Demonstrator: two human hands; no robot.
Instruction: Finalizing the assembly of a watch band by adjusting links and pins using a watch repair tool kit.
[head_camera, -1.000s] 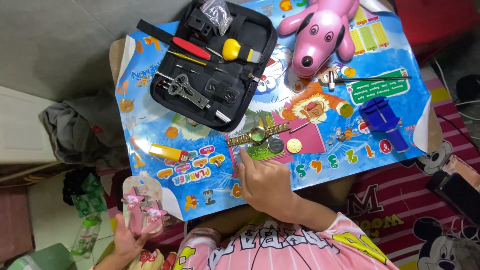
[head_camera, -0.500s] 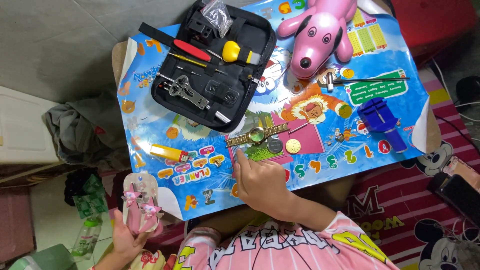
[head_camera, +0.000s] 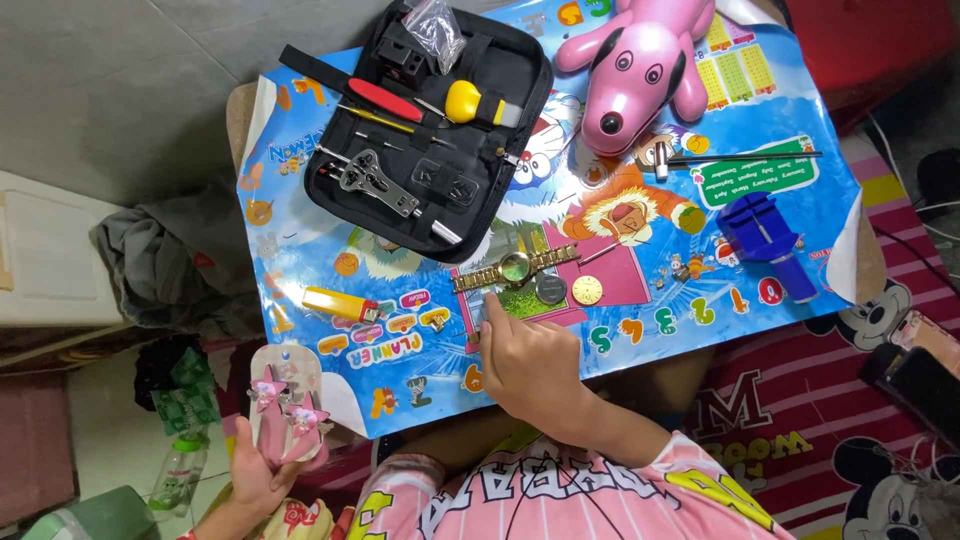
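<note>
Gold metal watch (head_camera: 515, 268) is touched by the right hand (head_camera: 525, 360), fingers loosely curled, nothing gripped. It looks stiff, slippery and fragile at the glass, best taken by its band. A pair of pink sandals (head_camera: 285, 412) is clasped in the left hand (head_camera: 252, 472).

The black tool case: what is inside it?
The black tool case lies open, holding a red-handled tool, a yellow-handled tool and a metal wrench. Anything beneath them is hidden.

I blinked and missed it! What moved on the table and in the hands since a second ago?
The left hand lifted the pink bow sandal a bit higher, up against the table's near edge, its grip unchanged. The right hand stayed on the table beside the gold watch. The watch, the black tool case, the pink toy dog and the yellow lighter did not move.
</note>
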